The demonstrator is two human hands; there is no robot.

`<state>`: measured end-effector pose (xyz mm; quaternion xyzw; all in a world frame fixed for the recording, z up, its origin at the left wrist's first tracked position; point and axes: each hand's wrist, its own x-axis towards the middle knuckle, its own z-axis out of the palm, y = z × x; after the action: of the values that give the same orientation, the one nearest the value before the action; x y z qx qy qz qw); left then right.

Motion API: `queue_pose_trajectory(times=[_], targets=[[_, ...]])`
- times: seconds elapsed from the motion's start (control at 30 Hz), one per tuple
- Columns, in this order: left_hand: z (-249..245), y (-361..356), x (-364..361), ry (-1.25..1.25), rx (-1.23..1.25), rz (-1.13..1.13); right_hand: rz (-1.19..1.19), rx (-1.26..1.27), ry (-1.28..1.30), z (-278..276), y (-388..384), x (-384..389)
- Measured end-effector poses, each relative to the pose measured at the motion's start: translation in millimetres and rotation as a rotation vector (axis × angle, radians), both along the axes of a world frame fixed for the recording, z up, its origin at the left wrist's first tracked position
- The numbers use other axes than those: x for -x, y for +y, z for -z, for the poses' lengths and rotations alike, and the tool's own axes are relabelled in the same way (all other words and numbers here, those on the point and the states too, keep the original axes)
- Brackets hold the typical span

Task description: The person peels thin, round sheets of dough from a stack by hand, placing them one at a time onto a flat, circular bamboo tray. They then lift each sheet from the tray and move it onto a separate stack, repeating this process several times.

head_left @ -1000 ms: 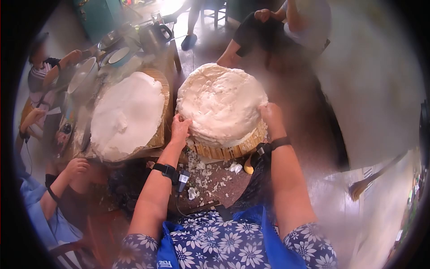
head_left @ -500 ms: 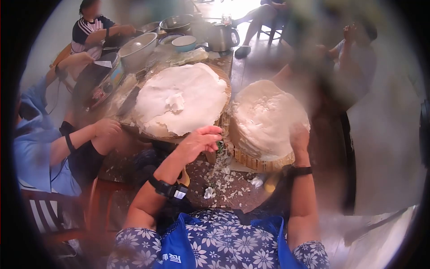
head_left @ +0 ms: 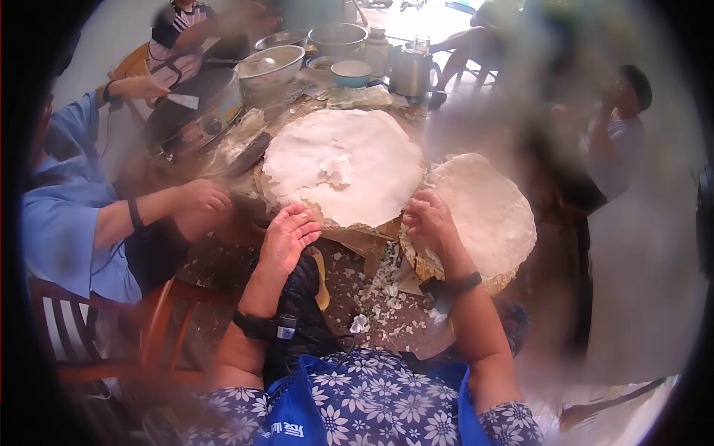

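Note:
A wide, thin white sheet of dough [head_left: 349, 152] with a ragged near-left edge lies on a round woven board, a crumpled scrap [head_left: 337, 170] on top of it. To its right a pile of similar round sheets [head_left: 487, 215] rests on a second woven base. My left hand [head_left: 288, 234] is at the near-left edge of the first sheet, fingers apart, nothing visible in it. At the gap between sheet and pile is my right hand [head_left: 430, 217], its fingers curled; whether they hold anything is too small to tell.
At the left, a co-worker in blue [head_left: 74, 215] sits close, one hand holding a flat blade [head_left: 183, 100]. Bowls [head_left: 351, 73] and a metal jug [head_left: 411, 73] stand behind the sheet. White scraps [head_left: 387, 305] litter the floor. Other people sit farther back.
My right hand has left the right-hand pile and moved left to the first sheet's side. My left hand has shifted left to the sheet's near edge. The camera view has shifted.

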<state>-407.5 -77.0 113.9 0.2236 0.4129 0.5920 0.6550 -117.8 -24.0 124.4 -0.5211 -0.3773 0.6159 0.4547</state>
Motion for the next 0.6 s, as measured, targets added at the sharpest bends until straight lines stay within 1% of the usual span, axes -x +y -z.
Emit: queue_pose_trajectory(times=[0.07,0.13,0.23,0.33,0.43,0.53,0.6], targets=[[1.9,0.0,-3.5,-0.032,-0.011,0.02,0.022,0.03,0.054,0.1,0.7,5.1],[3.1,0.2,-8.4,-0.051,-0.016,0.007,0.063,0.043,0.135,1.6,1.8,8.8],[5.8,-1.3,-15.4,-0.091,-0.015,-0.027,0.062,0.029,0.213,3.3,5.2,10.4],[6.0,-0.5,-20.1,-0.127,-0.02,-0.033,0.081,0.015,0.097,2.3,10.4,8.3],[5.8,0.9,-22.8,-0.137,-0.024,-0.033,0.199,-0.136,-0.266,3.5,23.5,5.5],[5.7,2.5,-24.6,-0.121,-0.009,-0.04,0.221,-0.14,-0.202,9.2,44.0,-5.8],[4.1,2.7,-24.8,-0.117,0.007,-0.046,0.21,-0.093,-0.181,7.2,53.5,-10.7]])
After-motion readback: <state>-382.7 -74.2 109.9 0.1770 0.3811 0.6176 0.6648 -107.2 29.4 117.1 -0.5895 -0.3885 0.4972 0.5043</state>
